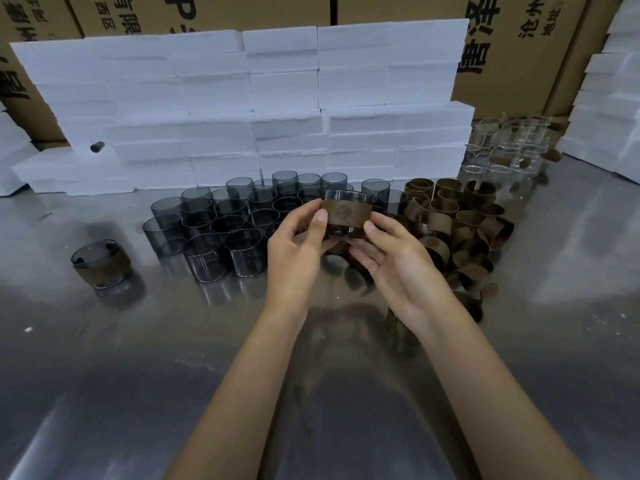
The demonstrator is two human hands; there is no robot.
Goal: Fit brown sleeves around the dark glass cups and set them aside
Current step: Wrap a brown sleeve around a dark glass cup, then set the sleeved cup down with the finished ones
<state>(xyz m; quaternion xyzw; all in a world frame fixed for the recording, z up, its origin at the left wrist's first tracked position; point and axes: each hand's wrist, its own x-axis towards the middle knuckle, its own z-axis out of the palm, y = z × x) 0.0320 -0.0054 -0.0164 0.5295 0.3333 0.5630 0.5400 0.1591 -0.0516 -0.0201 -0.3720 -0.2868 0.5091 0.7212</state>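
Brown sleeve (347, 213) sits around the dark glass cup (347, 216), held up over the counter (346, 375), likely for seating it evenly. Left hand (296, 242) and right hand (391, 252) both curl around the cup's sides, thumbs on the sleeve, forearms converging. One finished cup (101, 265) stands apart, far left.

The counter (104, 375) was a shiny metal sheet that threw back blurry reflections, with white foam blocks (263, 109) stacked like a wall along its far edge, more foam (609, 109) piled at the right, and big printed cardboard boxes (519, 46) stacked right behind.
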